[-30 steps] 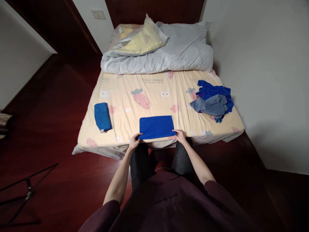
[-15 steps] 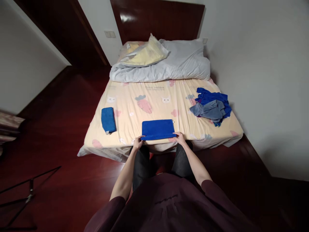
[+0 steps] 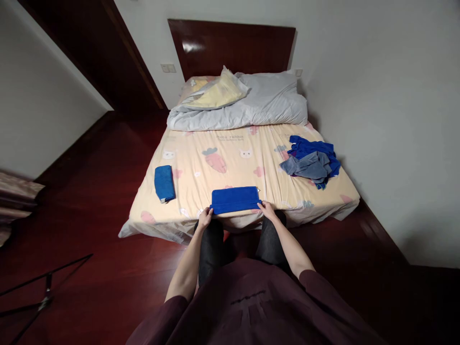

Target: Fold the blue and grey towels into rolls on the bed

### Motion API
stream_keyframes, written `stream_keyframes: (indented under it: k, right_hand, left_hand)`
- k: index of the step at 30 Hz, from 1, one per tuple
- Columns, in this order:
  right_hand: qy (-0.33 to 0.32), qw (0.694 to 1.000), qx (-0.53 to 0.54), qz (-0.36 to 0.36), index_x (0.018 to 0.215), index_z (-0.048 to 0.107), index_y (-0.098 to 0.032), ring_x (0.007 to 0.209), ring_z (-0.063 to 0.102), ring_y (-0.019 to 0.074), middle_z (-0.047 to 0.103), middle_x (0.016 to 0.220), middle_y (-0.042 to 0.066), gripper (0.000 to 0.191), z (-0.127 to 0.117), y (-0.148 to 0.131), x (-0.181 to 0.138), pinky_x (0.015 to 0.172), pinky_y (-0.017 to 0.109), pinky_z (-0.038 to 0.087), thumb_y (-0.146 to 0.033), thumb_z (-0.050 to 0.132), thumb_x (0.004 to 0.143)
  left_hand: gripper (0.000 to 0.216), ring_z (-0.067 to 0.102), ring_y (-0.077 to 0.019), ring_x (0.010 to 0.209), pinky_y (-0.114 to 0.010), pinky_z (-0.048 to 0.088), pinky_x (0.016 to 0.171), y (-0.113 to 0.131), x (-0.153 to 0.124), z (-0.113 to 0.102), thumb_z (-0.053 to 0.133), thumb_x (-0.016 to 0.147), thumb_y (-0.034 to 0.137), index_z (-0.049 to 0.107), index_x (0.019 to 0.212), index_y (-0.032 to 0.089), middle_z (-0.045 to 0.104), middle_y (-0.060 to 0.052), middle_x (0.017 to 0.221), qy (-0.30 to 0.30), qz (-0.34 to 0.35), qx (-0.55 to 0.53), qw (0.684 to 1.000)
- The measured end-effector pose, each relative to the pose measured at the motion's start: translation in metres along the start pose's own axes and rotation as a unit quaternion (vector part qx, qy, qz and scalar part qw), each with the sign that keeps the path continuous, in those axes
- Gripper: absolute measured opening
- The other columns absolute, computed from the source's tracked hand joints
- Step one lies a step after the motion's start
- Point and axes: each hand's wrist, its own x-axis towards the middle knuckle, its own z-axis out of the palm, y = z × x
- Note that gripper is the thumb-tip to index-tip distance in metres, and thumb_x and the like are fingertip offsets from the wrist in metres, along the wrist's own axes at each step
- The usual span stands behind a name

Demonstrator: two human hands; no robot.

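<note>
A bright blue towel lies as a flat rectangle at the near edge of the bed, its close edge turned up into a narrow fold. My left hand pinches the near left corner, and my right hand pinches the near right corner. A small pale tag shows at the towel's far right corner. To the left rests a folded teal-blue towel. On the right is a loose heap with a grey-blue cloth on top of a blue cloth.
The bed has a cream sheet with carrots and cats. A white quilt and a yellow pillow-like piece lie by the dark headboard. A black metal stand is on the floor at left.
The towel's near edge has been folded a little further over, away from me, with both hands still on its corners. The view has tilted slightly upward.
</note>
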Motion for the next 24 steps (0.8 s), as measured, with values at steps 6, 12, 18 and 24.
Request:
stream_keyframes:
  k: [6, 12, 18, 24]
  right_hand:
    - [0.001, 0.998, -0.060, 0.014, 0.065, 0.050, -0.027, 0.071, 0.063, 0.0221, 0.062, 0.066, 0.002, 0.050, -0.001, -0.012, -0.002, 0.071, 0.030, 0.050, -0.068, 0.046, 0.094]
    - [0.006, 0.995, -0.099, 0.034, 0.071, 0.059, -0.025, 0.078, 0.068, 0.0238, 0.070, 0.073, 0.005, 0.048, 0.000, -0.021, -0.001, 0.077, 0.030, 0.052, -0.061, 0.047, 0.100]
    - [0.001, 0.992, -0.113, 0.047, 0.082, 0.069, -0.024, 0.082, 0.072, 0.0248, 0.074, 0.078, 0.006, 0.045, 0.001, -0.026, 0.002, 0.077, 0.030, 0.053, -0.059, 0.049, 0.102]
    - [0.000, 0.991, -0.122, 0.056, 0.086, 0.072, -0.025, 0.080, 0.072, 0.0251, 0.074, 0.077, 0.005, 0.046, 0.000, -0.026, 0.002, 0.076, 0.031, 0.053, -0.059, 0.047, 0.103]
  left_hand:
    - [0.029, 0.076, -0.0288, 0.099, -0.041, 0.056, 0.092, 0.011, 0.000, 0.005, 0.043, 0.104, 0.042, 0.064, 0.101, 0.023, 0.077, -0.010, 0.091, 0.010, -0.033, 0.048, 0.998]
    - [0.031, 0.076, -0.0321, 0.102, -0.043, 0.055, 0.091, 0.018, 0.002, 0.008, 0.038, 0.107, 0.042, 0.062, 0.104, 0.023, 0.077, -0.014, 0.094, 0.001, -0.061, 0.089, 0.994]
    - [0.037, 0.074, -0.0336, 0.106, -0.044, 0.053, 0.092, 0.026, 0.002, 0.010, 0.031, 0.110, 0.047, 0.059, 0.114, 0.023, 0.077, -0.018, 0.107, 0.008, -0.060, 0.114, 0.992]
    - [0.039, 0.074, -0.0331, 0.107, -0.043, 0.052, 0.092, 0.029, -0.002, 0.010, 0.029, 0.110, 0.047, 0.057, 0.116, 0.022, 0.077, -0.020, 0.110, 0.018, -0.047, 0.128, 0.991]
